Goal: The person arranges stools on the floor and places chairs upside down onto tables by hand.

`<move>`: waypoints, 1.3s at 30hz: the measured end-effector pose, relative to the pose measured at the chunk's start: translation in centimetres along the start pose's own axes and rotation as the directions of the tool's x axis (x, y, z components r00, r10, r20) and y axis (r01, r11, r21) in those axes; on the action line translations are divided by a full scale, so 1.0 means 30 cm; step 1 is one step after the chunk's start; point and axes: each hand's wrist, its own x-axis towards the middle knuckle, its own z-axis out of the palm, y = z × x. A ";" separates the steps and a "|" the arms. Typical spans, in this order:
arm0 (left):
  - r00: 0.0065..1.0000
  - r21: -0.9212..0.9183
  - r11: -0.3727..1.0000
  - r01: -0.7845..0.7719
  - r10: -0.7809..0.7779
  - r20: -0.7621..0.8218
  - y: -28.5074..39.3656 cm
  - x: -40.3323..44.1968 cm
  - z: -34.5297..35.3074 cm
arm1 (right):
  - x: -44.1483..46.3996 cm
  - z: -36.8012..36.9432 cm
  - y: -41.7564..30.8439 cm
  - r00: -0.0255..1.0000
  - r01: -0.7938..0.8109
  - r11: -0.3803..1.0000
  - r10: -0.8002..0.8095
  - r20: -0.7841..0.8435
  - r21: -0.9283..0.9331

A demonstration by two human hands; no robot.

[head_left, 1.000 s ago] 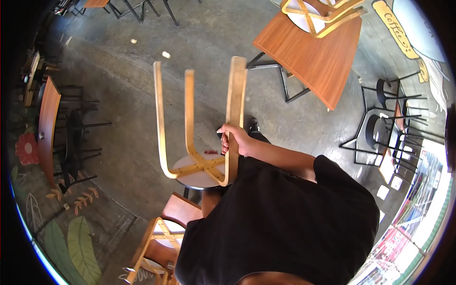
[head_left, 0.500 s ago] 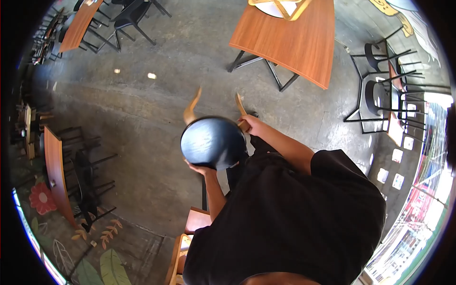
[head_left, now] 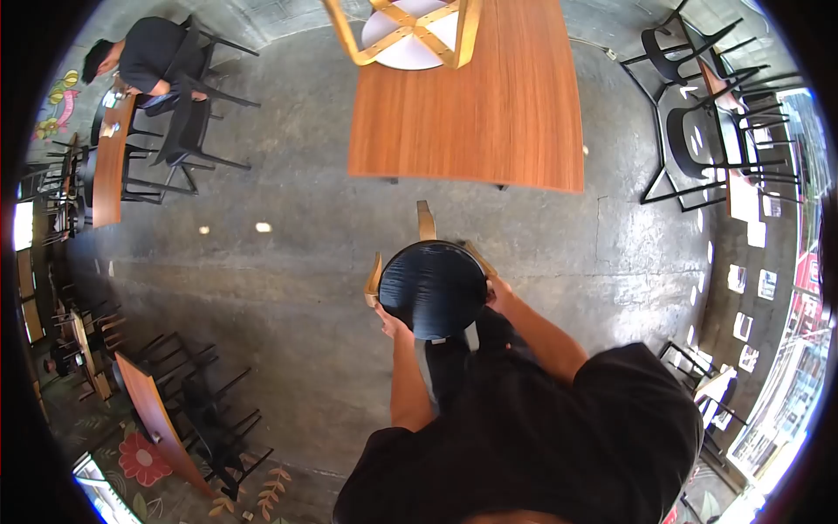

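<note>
Head view: round black-seated stool (head_left: 432,290) held upright in both hands

The stool stands seat-up just in front of the person's body, over the concrete floor (head_left: 297,349), apart from the near edge of a wood-grain table (head_left: 471,122) and facing that edge's left half. Its bent-wood legs (head_left: 426,220) splay out beyond the rim; whether their feet meet the floor cannot be told. The left hand (head_left: 394,325) grips the near left side of the stool, at the rim and beside a leg, fingers curled in. The right hand (head_left: 500,294) holds the opposite side, its fingers partly hidden beneath the seat.

On the tabletop, toward its far left corner, a second stool (head_left: 410,33) rests upside down, its pale underside crossed by wooden strips. At upper left, a person in a dark shirt (head_left: 155,57) bends toward a narrow table (head_left: 112,179), close to black chairs (head_left: 185,127). More black chairs (head_left: 685,144) stand along the right side. A painted pink flower (head_left: 145,459) shows at lower left, beside a tilted-looking table (head_left: 153,419).
</note>
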 end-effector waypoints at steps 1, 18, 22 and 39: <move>0.999 0.054 0.998 0.022 -0.024 0.037 -0.011 0.041 0.075 | 0.039 -0.013 -0.045 1.000 0.001 1.000 -0.001 -0.006 0.001; 0.985 0.576 0.799 -0.172 0.134 0.109 -0.213 0.457 1.039 | 0.728 0.006 -0.491 0.927 0.279 0.954 -0.298 0.227 0.115; 0.990 0.712 0.701 -0.040 -0.070 0.124 -0.153 0.517 0.978 | 0.537 0.159 -0.579 0.975 0.213 0.932 -0.184 0.122 -0.294; 0.445 0.311 0.832 -0.459 -0.088 0.891 0.549 0.277 -0.297 | -0.219 0.630 0.429 0.973 0.203 0.620 -0.040 0.228 -0.758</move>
